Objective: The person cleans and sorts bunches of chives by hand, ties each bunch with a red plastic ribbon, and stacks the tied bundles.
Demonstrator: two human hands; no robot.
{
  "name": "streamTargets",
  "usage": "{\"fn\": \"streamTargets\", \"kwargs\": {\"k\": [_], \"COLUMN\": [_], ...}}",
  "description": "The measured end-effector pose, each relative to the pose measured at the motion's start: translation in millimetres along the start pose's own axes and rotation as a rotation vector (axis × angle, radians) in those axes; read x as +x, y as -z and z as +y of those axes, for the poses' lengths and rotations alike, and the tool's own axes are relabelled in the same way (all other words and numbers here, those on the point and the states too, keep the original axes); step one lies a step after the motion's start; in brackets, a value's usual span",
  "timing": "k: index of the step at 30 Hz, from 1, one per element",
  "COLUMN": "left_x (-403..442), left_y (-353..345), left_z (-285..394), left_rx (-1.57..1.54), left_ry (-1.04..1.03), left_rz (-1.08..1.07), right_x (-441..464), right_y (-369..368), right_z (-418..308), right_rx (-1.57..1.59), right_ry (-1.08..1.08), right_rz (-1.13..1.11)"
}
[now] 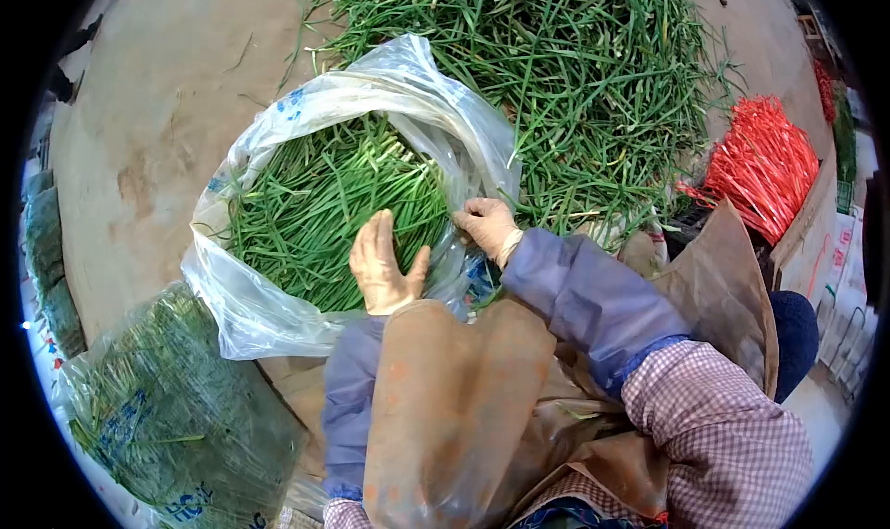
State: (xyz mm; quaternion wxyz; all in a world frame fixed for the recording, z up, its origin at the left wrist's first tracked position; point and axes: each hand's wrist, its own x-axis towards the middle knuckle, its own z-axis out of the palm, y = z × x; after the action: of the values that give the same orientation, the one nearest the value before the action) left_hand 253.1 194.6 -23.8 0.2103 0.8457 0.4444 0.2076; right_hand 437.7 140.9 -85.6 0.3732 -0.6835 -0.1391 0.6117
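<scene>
A clear plastic bag [271,121] stands with its mouth wide and its rim rolled out. Inside it lie long, thin green stalks like garlic chives [306,214], their pale ends toward the upper right. My left hand [382,265], in a pale glove, rests on the greens with fingers stretched out and thumb apart. At the bag's right edge, my gloved right hand [487,228] has its fingers pinched on the plastic rim.
A big heap of loose green stalks [575,84] lies beyond the bag. A bundle of red plastic ties [765,167] sits on the right. A filled plastic bag of greens [176,418] lies at lower left. A brown apron [454,408] covers my knees.
</scene>
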Motion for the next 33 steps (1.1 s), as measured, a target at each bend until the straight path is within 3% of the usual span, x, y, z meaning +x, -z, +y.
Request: {"fn": "streamTargets", "kwargs": {"k": [3,7,13,14,17,21,26,33], "left_x": [4,4,3,3,13,23,26,39], "left_y": [-1,-10,-21,-23,-17,-14,-26,-14], "left_z": [1,1,5,4,1,-6,0,-29], "left_rx": [0.177,0.268,0.354,0.369,0.365,0.291,0.507,0.224], "left_ry": [0.03,0.14,0.213,0.208,0.214,0.196,0.217,0.075], "left_rz": [-0.115,-0.228,-0.282,-0.276,-0.265,-0.214,-0.22,0.001], "right_x": [-2,-8,-4,11,6,3,9,24], "right_y": [-1,1,15,18,32,39,35,43], "right_z": [-4,8,5,28,17,-14,-22,-29], "right_rx": [-0.534,-0.514,-0.561,-0.434,-0.439,-0.79,-0.839,-0.79], "right_ry": [0.154,0.309,0.227,0.236,0.177,0.216,0.269,0.243], "right_rz": [0.169,0.278,0.138,0.105,0.103,0.233,0.25,0.194]}}
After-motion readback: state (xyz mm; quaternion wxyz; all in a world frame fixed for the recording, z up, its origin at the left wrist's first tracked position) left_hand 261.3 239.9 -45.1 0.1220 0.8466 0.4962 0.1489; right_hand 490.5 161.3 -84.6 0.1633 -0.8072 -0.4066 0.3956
